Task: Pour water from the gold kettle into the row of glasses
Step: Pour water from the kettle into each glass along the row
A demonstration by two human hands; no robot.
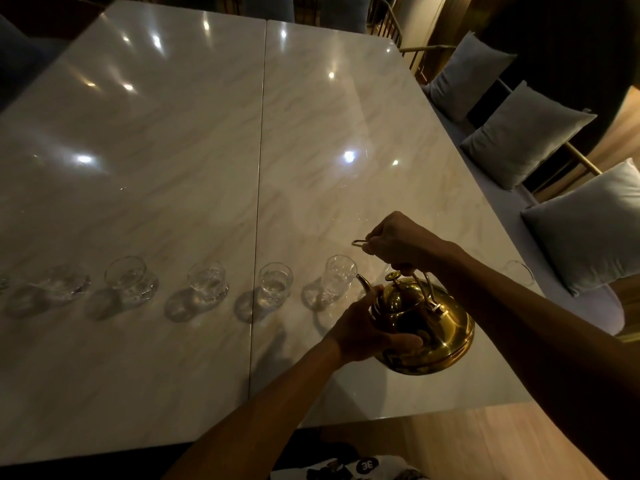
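The gold kettle (427,327) hangs above the marble table (173,150), tilted with its spout (363,281) pointing left toward a clear glass (339,277). My right hand (401,242) grips the kettle's top handle from above. My left hand (367,332) cups the kettle's body on its left side, fingers curled under it. A row of several clear glasses runs leftward along the table: one glass (275,280), another glass (207,280), a third glass (130,277). One more glass (519,271) stands to the right, behind my right arm. No stream of water is visible.
A seam (258,202) splits the glossy table into two slabs. Grey cushions (526,133) line a bench along the table's right side. Wooden floor shows at the bottom right, below the table's near edge.
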